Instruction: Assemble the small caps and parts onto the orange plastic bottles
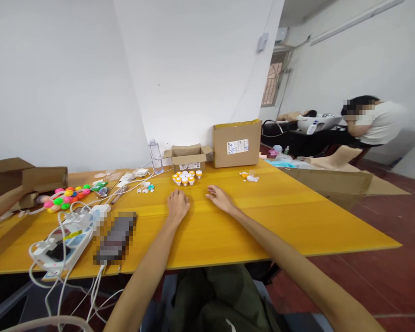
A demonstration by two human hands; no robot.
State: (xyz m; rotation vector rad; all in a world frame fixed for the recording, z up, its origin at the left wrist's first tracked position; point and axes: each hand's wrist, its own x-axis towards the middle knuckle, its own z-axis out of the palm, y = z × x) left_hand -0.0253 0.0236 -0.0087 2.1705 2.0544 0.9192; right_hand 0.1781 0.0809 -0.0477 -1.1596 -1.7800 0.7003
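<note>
Seated at a yellow table [297, 221], a person rests both hands palm-down on the bare wood, well back from the near edge. Neither grips anything: the left hand [177, 206] lies loosely curled, the right hand [220, 198] flat with fingers spread. Just beyond them stands a cluster of small orange-and-white caps [186, 177], roughly a dozen, though the exact count cannot be told at this size. Behind the cluster sits one small open carton [188, 158]; a larger closed carton [236, 143] stands to its right, and one clear bottle [155, 156] to its left. A few more small orange-and-white pieces [249, 176] lie apart to the right. Open tabletop stretches from the right hand to the table's right edge and corner. The left side is crowded: a heap of bright coloured balls [65, 197], a white power strip [64, 246] trailing cables over the near edge, and a brown box [24, 180]. One other person [373, 121] sits at a far desk.
</note>
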